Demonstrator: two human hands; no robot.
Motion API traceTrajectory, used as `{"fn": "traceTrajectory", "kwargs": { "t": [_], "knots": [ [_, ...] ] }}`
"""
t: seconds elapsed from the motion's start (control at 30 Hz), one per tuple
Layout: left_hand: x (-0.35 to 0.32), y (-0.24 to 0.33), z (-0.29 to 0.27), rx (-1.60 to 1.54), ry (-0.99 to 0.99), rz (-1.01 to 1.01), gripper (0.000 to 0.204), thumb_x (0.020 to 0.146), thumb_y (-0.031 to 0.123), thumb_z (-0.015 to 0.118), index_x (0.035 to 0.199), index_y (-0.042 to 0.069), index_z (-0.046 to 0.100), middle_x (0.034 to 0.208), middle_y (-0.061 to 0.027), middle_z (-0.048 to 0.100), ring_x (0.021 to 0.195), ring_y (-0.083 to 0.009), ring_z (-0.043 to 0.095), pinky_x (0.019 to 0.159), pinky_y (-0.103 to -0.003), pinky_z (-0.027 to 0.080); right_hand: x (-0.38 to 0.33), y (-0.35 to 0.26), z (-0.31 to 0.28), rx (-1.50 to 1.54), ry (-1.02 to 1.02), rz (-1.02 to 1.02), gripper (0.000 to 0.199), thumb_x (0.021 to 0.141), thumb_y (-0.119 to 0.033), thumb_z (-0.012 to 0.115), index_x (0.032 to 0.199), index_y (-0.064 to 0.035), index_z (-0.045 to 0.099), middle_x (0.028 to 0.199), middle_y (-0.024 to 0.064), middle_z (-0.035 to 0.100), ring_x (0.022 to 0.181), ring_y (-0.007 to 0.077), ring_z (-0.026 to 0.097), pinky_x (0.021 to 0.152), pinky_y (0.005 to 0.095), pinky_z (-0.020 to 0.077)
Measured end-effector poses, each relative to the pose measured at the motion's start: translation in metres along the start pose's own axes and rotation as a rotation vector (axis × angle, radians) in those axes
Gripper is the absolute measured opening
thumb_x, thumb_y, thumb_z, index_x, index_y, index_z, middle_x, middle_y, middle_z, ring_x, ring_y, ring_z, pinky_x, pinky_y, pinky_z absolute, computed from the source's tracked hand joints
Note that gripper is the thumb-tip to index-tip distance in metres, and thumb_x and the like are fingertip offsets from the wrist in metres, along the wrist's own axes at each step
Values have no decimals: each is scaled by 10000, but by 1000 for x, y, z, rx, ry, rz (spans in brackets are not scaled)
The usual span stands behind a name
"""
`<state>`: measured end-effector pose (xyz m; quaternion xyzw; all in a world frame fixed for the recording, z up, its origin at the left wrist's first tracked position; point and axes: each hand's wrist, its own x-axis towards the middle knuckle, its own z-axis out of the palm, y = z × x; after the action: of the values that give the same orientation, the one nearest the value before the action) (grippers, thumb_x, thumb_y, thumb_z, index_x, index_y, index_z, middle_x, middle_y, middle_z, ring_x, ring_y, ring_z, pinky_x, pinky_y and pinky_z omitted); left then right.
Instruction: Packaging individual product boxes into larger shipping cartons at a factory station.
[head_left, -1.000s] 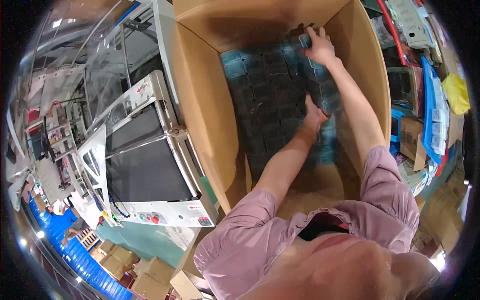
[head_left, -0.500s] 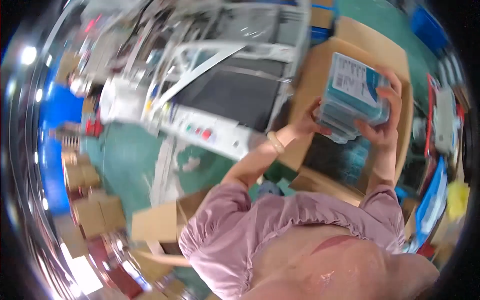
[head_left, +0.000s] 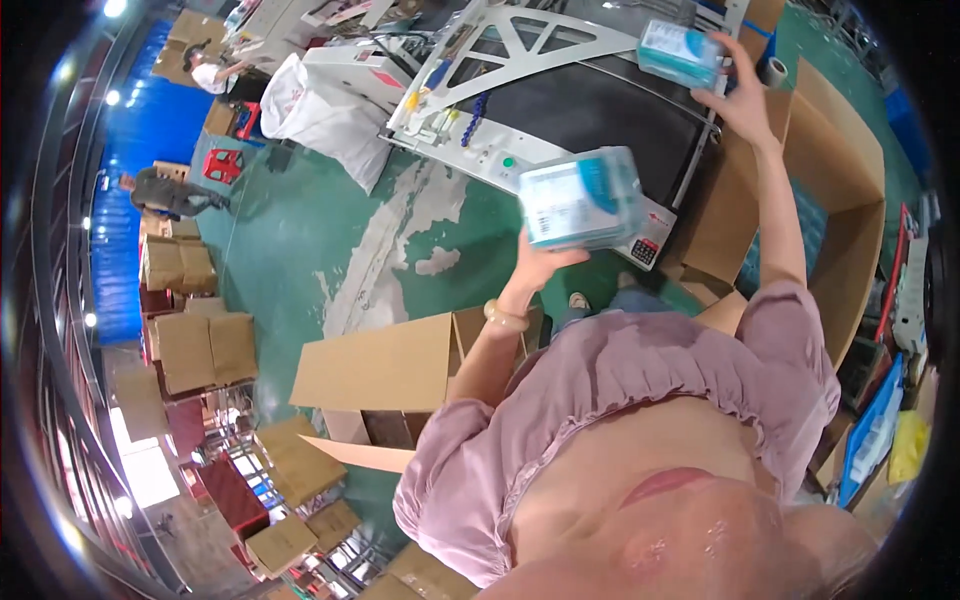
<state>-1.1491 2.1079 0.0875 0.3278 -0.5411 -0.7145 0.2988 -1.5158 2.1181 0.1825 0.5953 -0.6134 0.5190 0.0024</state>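
Currently, a teal-labelled clear pack [head_left: 578, 200] is pinched in the grip of the left hand [head_left: 541, 264], near the black belt [head_left: 595, 108]. A second pack [head_left: 676, 55] is pinched at its right end by the right hand [head_left: 746, 98], over the belt; whether they touch cannot be told. An open carton [head_left: 727, 212] is seen alongside.

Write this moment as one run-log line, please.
left hand: holds teal-and-white pack; right hand: holds second pack; open carton: at right
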Motion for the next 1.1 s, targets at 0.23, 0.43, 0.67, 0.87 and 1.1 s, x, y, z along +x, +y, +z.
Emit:
{"fn": "traceTrajectory", "kwargs": {
  "t": [0.23,0.43,0.67,0.87,1.1],
  "knots": [
    [-42,-35,-55,-148,299,25,654,553,4,769,1143,42,490,1059,-67,543,955,-202,528,826,-338,451,-11,201,49,-351,-174,346,759,535,-181,732,1210,-63,407,1154,146,498,1074,342,463,871,420,406],
    [-41,-13,-25,-221,457,165,677,559,16,769,1164,45,466,1067,-68,533,967,-215,521,854,-349,427,-20,278,104,-377,-181,426,685,631,-169,703,1247,-128,406,1222,152,442,1165,370,365,934,431,364],
    [8,3,-13,-235,412,166,668,563,28,772,1155,16,463,1054,-67,535,972,-202,514,859,-343,415,4,269,135,-429,-351,160,623,696,-109,673,1263,-126,417,1220,122,446,1118,291,433,878,374,398],
    [42,15,-13,-88,355,177,628,582,14,764,1139,-10,474,1064,-74,540,969,-190,522,839,-332,435,57,4,95,446,-651,-72,677,645,-169,719,1256,-98,436,848,0,489,589,61,420,544,207,361],
    [69,21,-8,-140,151,124,637,586,-31,746,1151,-13,452,1071,-81,543,983,-194,528,866,-336,431,43,-75,83,478,-696,-110,863,526,-160,782,1288,-83,384,715,-12,445,557,80,398,518,208,340]
  ]
}}
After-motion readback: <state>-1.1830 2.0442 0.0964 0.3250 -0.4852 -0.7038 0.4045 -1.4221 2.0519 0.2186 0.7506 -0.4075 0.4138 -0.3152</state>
